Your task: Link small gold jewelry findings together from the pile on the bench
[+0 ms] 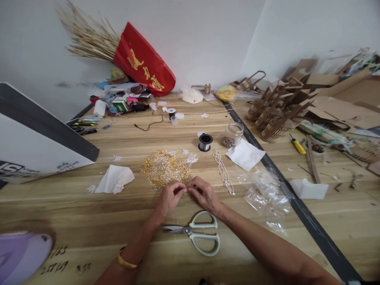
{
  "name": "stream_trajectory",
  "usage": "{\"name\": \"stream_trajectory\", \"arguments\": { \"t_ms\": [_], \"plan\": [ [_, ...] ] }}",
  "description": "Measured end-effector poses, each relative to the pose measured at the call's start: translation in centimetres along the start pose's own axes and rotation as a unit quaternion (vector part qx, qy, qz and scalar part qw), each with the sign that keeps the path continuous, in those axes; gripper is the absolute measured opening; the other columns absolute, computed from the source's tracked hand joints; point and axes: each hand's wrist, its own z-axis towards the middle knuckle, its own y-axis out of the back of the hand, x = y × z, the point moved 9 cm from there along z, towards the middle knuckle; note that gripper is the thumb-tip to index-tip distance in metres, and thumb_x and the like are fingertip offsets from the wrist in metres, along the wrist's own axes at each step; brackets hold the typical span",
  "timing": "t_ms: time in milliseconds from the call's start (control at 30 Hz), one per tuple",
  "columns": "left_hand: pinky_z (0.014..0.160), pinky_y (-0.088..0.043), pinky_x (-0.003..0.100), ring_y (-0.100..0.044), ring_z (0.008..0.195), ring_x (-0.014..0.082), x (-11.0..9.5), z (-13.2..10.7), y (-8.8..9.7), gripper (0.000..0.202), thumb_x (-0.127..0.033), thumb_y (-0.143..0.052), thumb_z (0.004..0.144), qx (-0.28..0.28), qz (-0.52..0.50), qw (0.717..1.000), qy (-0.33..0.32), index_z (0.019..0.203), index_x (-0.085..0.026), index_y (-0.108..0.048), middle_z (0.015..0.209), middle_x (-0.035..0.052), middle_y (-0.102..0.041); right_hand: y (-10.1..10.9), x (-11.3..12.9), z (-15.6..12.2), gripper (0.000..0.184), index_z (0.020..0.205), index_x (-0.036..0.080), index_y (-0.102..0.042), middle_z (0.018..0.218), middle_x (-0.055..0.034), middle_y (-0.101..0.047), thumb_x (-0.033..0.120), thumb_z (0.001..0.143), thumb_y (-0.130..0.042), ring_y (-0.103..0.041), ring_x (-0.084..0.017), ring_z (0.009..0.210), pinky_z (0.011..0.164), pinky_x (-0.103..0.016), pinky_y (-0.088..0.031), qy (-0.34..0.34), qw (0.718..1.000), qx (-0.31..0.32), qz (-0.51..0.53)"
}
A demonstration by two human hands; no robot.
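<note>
My left hand (170,196) and my right hand (204,192) meet at the fingertips over the wooden table, both pinched closed. Whatever lies between the fingers is too small to make out. Just beyond them spreads a pile of gold and silver jewellery findings (162,168). Scissors with pale green handles (194,229) lie open below my hands, blades pointing left. Right of my right hand is a silver chain (223,172). A black spool of thin wire (205,141) stands behind the pile.
A glass jar of beads (232,134) stands behind white paper (246,154). Clear plastic bags (265,194) lie to the right, a crumpled tissue (115,179) to the left. Small woven baskets (271,114) cluster at the back right. A white box (41,138) stands at the left.
</note>
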Motion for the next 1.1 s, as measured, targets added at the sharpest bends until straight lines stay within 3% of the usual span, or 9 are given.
{"name": "stream_trajectory", "arguments": {
  "t_ms": [200, 367, 567, 833, 1100],
  "plan": [
    [0.063, -0.043, 0.024, -0.056, 0.066, 0.0153, 1.0, 0.0, -0.3, 0.015, -0.028, -0.06, 0.073, 0.01, -0.059, 0.997, 0.052, 0.069, -0.015, -0.065, 0.067, 0.0028, -0.064, -0.3, 0.0, -0.2, 0.012, 0.086, 0.018, -0.055, 0.079, -0.0038, -0.053, 0.021, 0.092, -0.045, -0.052, -0.015, 0.073, 0.067, -0.027, -0.042, 0.018, 1.0, 0.01, -0.023],
    [0.064, -0.045, 0.025, -0.058, 0.067, 0.0154, 1.2, 0.1, -0.5, 0.015, -0.028, -0.061, 0.071, 0.014, -0.093, 0.994, 0.058, 0.072, -0.015, -0.067, 0.07, 0.0035, -0.067, -0.4, -0.5, -0.2, 0.014, 0.086, 0.018, -0.052, 0.079, -0.0024, -0.051, 0.025, 0.093, -0.043, -0.049, -0.014, 0.071, 0.066, -0.026, -0.041, -0.014, 1.0, 0.017, -0.006],
    [0.067, -0.047, 0.025, -0.061, 0.07, 0.0161, 0.4, 0.1, -0.2, 0.013, -0.026, -0.06, 0.073, 0.014, -0.065, 0.997, 0.025, 0.074, -0.016, -0.068, 0.074, 0.0045, -0.069, -0.5, -1.3, -0.1, 0.02, 0.082, 0.017, -0.05, 0.072, 0.0001, -0.049, 0.031, 0.094, -0.043, -0.045, -0.012, 0.066, 0.061, -0.024, -0.038, -0.059, 0.997, 0.027, 0.041],
    [0.067, -0.047, 0.025, -0.06, 0.07, 0.0158, -0.5, 0.1, 0.5, 0.009, -0.02, -0.059, 0.074, -0.038, -0.024, 0.999, -0.03, 0.072, -0.016, -0.067, 0.073, 0.0044, -0.066, -1.1, -2.0, -0.2, 0.028, 0.081, 0.017, -0.05, 0.07, 0.0009, -0.048, 0.041, 0.093, -0.044, -0.043, -0.011, 0.063, 0.058, -0.022, -0.036, -0.104, 0.987, 0.058, 0.112],
    [0.065, -0.047, 0.024, -0.06, 0.067, 0.0147, -0.8, -0.1, 0.7, 0.006, -0.017, -0.059, 0.073, -0.057, -0.004, 0.998, -0.034, 0.07, -0.017, -0.065, 0.07, 0.0027, -0.066, -1.5, -1.9, -0.3, 0.032, 0.082, 0.016, -0.051, 0.07, 0.0009, -0.049, 0.046, 0.092, -0.045, -0.043, -0.011, 0.063, 0.059, -0.022, -0.035, -0.118, 0.98, 0.08, 0.135]
  ]
}}
